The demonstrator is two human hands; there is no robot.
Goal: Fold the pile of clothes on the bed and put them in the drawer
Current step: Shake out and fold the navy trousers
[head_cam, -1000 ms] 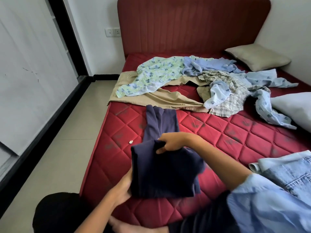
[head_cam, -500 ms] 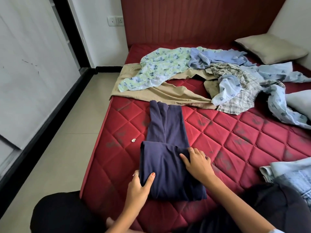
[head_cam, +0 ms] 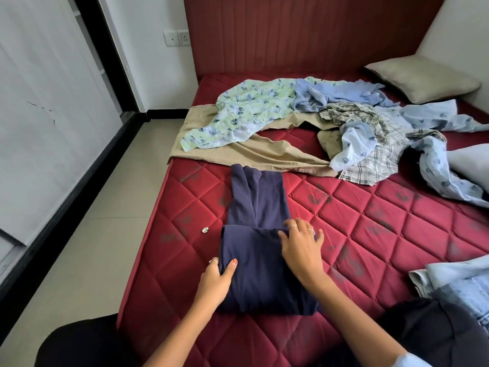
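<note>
Folding in progress on navy garment (head_cam: pixel 254 234), which lies on the bed (head_cam: pixel 370 207) near its left edge, lower half already doubled over, upper half a narrow strip running toward the headboard.

Left to right:
- Small crumpled scrap (head_cam: pixel 205 229) on the mattress, just left of the garment, not touching it.
- Left hand (head_cam: pixel 217 279): thumb on top, fingers wrapped around the garment's left edge, gripping the folded layers.
- Right hand (head_cam: pixel 301 250): fingers spread and fairly flat, pressing the fold's right side near its upper edge; not clearly pinching.
- Unfolded pile (head_cam: pixel 304 128) beyond: floral, khaki, plaid and pale blue pieces, the khaki touching the navy strip's far end.
- Denim (head_cam: pixel 455 284) at far right, apart from the work.

Risks, as judged:
- Fabric looks thin and slippery; releasing the left grip early could let the layers slide and the fold open.
- The next fold could drag the khaki piece along where it meets the strip.
- The fold sits close to the bed edge; a sideways tug could send it to the floor.
- Drawer not in view.
</note>
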